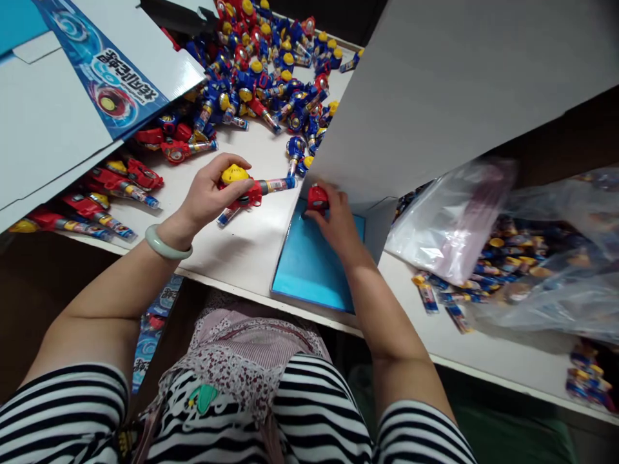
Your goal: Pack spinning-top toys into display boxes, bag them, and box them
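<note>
My left hand (206,193) is closed around a red toy (255,193) with a yellow dome and a labelled, clear-ended tube pointing right. A second tube (226,216) sticks out below it; whether it belongs to another held toy, I cannot tell. My right hand (338,222) reaches into an open box (309,274) with a bright blue bottom. Its fingers grip a red toy (317,198) near the far end of the box; the rest of that toy is hidden. The box's tall white flap (425,84) stands up behind my right hand.
Many red and blue toys (261,84) are heaped at the back of the white table (222,254). Several red ones (104,183) lie at left, beside a printed carton (111,90). At right, plastic bags (449,225) lie over small labelled tubes (512,258).
</note>
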{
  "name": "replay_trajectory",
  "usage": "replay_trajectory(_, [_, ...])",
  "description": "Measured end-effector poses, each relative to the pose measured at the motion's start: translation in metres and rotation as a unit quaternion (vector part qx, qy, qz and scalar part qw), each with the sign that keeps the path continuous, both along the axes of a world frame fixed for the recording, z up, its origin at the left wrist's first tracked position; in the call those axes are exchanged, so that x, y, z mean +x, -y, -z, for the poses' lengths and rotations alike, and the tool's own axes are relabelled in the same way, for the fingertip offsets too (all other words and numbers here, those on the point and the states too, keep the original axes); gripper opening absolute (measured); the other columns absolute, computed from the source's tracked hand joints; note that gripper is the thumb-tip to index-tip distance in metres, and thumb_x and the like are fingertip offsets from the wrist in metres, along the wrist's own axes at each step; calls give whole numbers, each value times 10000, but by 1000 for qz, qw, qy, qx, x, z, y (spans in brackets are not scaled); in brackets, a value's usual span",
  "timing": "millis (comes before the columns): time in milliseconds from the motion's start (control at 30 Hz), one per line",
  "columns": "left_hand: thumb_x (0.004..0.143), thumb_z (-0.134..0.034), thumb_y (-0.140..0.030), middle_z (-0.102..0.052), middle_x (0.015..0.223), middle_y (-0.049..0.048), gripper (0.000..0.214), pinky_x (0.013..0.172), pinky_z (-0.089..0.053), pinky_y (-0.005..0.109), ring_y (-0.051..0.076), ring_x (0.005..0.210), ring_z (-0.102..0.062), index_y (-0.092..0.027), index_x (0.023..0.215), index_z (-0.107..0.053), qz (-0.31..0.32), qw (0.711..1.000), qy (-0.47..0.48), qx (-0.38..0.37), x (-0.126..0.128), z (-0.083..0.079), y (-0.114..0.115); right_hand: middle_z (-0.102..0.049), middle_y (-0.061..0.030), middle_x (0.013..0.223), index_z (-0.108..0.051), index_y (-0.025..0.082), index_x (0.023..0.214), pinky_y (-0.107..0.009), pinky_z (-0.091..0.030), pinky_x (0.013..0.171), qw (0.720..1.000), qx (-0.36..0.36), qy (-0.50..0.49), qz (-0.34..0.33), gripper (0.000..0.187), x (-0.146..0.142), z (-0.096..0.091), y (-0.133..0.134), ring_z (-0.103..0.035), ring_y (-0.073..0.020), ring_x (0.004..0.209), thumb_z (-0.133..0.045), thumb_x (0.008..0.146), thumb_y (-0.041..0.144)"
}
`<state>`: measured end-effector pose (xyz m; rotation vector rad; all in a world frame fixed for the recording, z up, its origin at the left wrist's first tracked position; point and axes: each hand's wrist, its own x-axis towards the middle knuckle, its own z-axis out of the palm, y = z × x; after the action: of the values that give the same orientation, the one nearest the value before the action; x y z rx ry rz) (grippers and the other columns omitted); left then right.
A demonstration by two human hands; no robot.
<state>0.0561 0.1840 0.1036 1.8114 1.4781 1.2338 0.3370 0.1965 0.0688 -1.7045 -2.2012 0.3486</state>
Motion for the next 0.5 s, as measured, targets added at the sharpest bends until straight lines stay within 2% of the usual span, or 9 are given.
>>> replay_trajectory(67, [856,-650,-313,-601,895,12,174,765,-529,285,160,845,-615,-167,942,-610,22,1000,-14,-6,11,-15,3,-421,-156,1470,-334,251,1554,-488,-439,1127,999,41,19,-19,713,-6,-27,12,-435,-346,1382,-583,930,488])
replay_trajectory(167, [930,-586,-328,-561,857,-4,160,727,-531,281,160,846,-642,-171,918,-561,90,995,-13,-48,36,-44,6,-359,-89,1541,-256,336,1582,-510,-480,1092,992,77,37,-96,786,-28,-67,34,-400,-375,1409,-600,910,554])
replay_trajectory(233, [1005,-452,-362,-556,887,3,202,659,-523,258,149,817,-656,-184,950,-530,164,980,39,-108,47,-57,5,-369,-69,1531,-227,359,1587,-496,-516,1049,988,77,21,-129,750,-38,-79,43,-457,-363,1369,-566,937,519])
replay_trajectory(267, [1030,-379,-380,-564,922,10,238,635,-522,254,143,801,-662,-193,1001,-522,190,970,69,-136,47,-59,3,-377,-74,1523,-221,352,1588,-494,-523,1039,989,83,3,-122,731,-37,-78,45,-478,-357,1354,-548,950,494])
replay_trajectory(300, [1038,-346,-397,-572,966,19,260,633,-527,258,141,800,-667,-201,1066,-515,194,965,84,-153,43,-55,1,-385,-88,1516,-216,334,1589,-495,-524,1036,990,92,-22,-102,721,-33,-72,46,-491,-352,1346,-533,956,473])
replay_trajectory(367, [997,-452,-435,-583,1041,46,299,707,-553,306,168,858,-667,-195,1166,-508,125,981,38,-145,23,-33,-6,-414,-125,1496,-220,284,1579,-489,-527,1035,989,110,-87,-49,710,-16,-48,41,-519,-329,1320,-513,956,456])
replay_trajectory(433, [860,-666,-442,-590,1060,90,415,857,-544,395,244,990,-635,-152,1137,-556,9,988,-103,-117,-3,6,-12,-480,-148,1439,-288,239,1532,-459,-546,1011,977,126,-170,-19,675,2,-16,32,-575,-293,1249,-519,939,463])
replay_trajectory(500, [750,-765,-449,-590,1045,140,451,965,-489,486,339,1108,-572,-129,1028,-612,-28,962,-229,-148,-24,48,-15,-557,-134,1352,-397,228,1435,-429,-570,965,955,148,-255,-30,599,12,14,27,-628,-261,1158,-553,911,473])
